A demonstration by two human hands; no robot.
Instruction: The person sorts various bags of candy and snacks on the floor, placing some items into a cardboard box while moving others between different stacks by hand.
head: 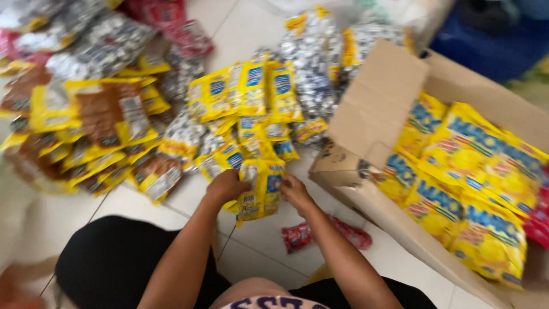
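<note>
Both gripping one yellow snack packet [261,189] above the tiled floor [269,240] — left hand [227,186] on its left edge, right hand [294,191] on its right. Just beyond, heaped yellow packets [246,97]; rightward, an open cardboard box [377,103] of yellow bags [469,171].

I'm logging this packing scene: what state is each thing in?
Yellow packet: held by both hands, off the floor.
Left hand: gripping it.
Right hand: gripping it.
Cardboard box: open, holding yellow bags.
Red packet: lying on the floor.
</note>
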